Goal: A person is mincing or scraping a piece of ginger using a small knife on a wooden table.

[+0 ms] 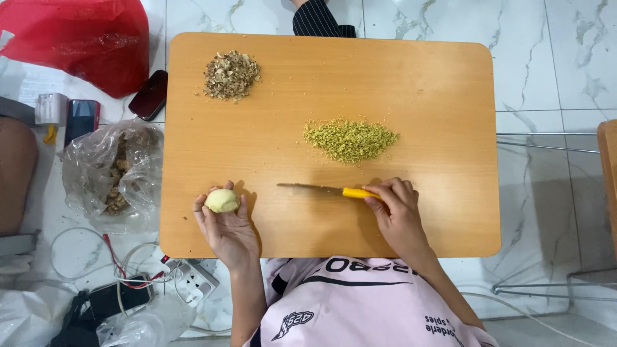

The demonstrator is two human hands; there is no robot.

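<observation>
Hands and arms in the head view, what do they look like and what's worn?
Both hands, left hand and right hand, are bare, without gloves or visible rings. The forearms are uncovered; a pale pink short-sleeved shirt with black lettering and trim covers the torso.

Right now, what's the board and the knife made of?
The board looks like wood or a wood-look laminate: smooth, orange-brown, faint grain. The knife in the right hand seems to have a dull metal blade and a glossy yellow handle, probably plastic.

A crumpled red plastic bag [83,40] lies on the floor left of the tabletop [450,212]. Below it sit a dark phone [149,95], a red-edged phone [81,117] with dark screen, and a clear bag [116,170] of brown pieces.
</observation>
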